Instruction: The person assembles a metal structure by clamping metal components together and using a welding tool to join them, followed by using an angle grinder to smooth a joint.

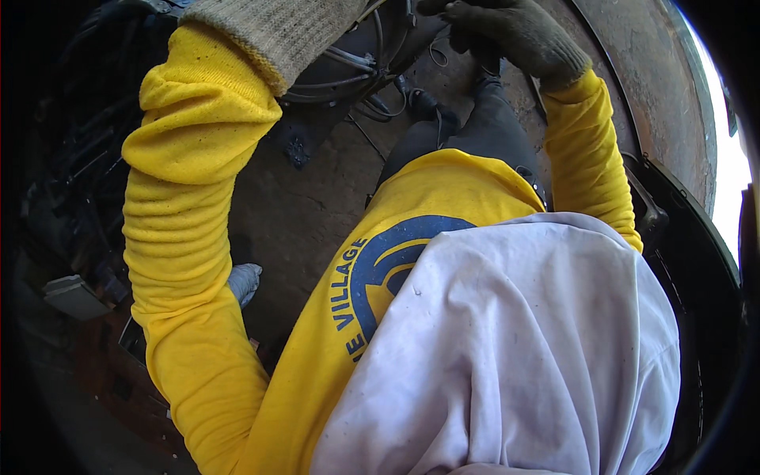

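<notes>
Gloved work beside the looping grey, thin, flexible cables point(352, 59).

In the head view, we find these cables near the upper edge, between the beige ribbed-knit cuff of the left glove point(277, 36) and the right hand point(507, 36), which wears a dark brown-olive knitted glove. We judge that handling around the cables is the step in hand; the next move, in our opinion, calls for care with the loose loops. The left hand itself lies beyond the upper edge, so we cannot tell its grip. The right fingers point leftward, but we cannot tell if they close on something. As for containers, the black curved plastic-looking shell point(689, 261) at right may be one; we cannot see any contents.
</notes>
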A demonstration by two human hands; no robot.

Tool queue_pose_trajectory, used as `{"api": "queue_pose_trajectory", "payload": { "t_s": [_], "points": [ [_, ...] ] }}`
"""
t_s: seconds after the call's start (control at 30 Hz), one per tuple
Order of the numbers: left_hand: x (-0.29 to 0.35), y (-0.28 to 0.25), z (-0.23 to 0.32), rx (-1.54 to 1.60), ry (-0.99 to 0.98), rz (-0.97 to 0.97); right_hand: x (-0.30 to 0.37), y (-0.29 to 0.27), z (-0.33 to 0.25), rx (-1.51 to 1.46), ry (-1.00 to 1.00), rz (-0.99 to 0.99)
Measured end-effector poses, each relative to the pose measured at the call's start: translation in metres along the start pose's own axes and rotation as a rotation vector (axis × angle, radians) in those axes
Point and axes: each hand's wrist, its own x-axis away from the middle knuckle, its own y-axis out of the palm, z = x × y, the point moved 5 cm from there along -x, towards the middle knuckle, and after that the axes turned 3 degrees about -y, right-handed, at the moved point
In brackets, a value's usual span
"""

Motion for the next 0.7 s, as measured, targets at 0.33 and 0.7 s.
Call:
{"api": "queue_pose_trajectory", "payload": {
  "t_s": [0.33, 0.7],
  "points": [
    [0.015, 0.001, -0.002, 0.051, -0.020, 0.015, 0.036, -0.047, 0.076, -0.461, -0.014, 0.533],
    [0.021, 0.001, 0.000, 0.101, -0.009, 0.037, -0.013, 0.039, -0.010, 0.194, 0.035, 0.117]
  ]
}}
